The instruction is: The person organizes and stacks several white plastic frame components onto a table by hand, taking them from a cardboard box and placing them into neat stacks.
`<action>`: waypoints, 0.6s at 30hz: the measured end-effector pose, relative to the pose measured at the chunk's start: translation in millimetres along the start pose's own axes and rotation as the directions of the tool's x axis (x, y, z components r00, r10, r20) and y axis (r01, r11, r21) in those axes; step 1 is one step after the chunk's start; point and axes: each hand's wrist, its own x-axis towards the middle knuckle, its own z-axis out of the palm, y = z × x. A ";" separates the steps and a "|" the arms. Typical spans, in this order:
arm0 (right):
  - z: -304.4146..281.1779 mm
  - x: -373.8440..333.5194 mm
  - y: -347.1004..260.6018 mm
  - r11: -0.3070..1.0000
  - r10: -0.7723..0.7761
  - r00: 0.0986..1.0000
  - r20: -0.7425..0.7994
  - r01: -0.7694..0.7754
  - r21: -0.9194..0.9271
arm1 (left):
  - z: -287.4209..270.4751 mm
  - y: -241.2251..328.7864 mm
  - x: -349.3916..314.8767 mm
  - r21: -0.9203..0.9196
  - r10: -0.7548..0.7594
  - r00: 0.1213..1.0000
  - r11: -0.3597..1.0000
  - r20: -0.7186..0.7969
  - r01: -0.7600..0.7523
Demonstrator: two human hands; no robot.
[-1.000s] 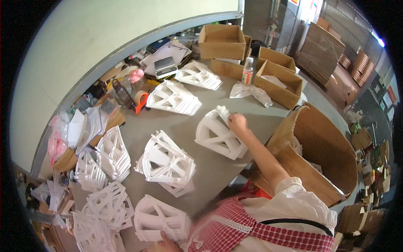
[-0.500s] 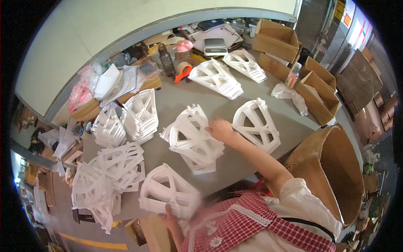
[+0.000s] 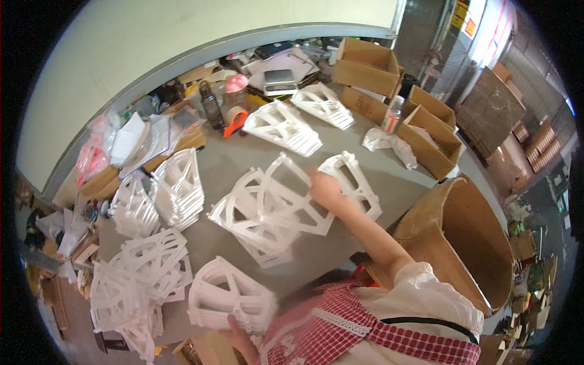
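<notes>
My left hand (image 3: 238, 338) grips the lower edge of a stack of white fan-shaped plastic frames (image 3: 258, 302) at the table's near edge. Over the middle of the table, my right hand (image 3: 326, 191) pinches the right edge of a single white fan-shaped frame (image 3: 317, 224), tilted above a loose pile of similar frames (image 3: 243, 226). Its fingertips are partly hidden. Just right of that hand lies another small stack of these frames (image 3: 372, 208).
More white frame stacks stand at the left (image 3: 181, 188), near left (image 3: 115, 298) and back (image 3: 283, 129). Behind them are a scale (image 3: 280, 83), an orange tape dispenser (image 3: 233, 126) and a dark bottle (image 3: 210, 104). Cardboard boxes (image 3: 429, 143) line the right; a large open carton (image 3: 420, 222) stands nearer.
The view has turned, shifting the scene leftward. My right hand has drawn one frame up and rightward off the middle pile. My left hand still holds its stack.
</notes>
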 end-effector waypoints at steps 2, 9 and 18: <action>-18.7 -2.6 33.4 0.992 0.122 0.991 -0.062 -0.119 0.044 | 1.3 -2.0 2.6 -0.086 -0.034 0.999 0.996 0.015 0.035; -43.7 -39.7 116.3 0.913 0.322 0.939 -0.123 -0.342 -0.221 | 3.7 5.3 -1.0 -0.057 0.016 0.997 0.998 0.070 -0.012; -41.9 -25.1 55.0 0.972 -0.093 0.956 -0.278 0.026 -0.235 | -7.2 11.3 -1.5 -0.056 -0.045 0.995 0.997 0.085 0.050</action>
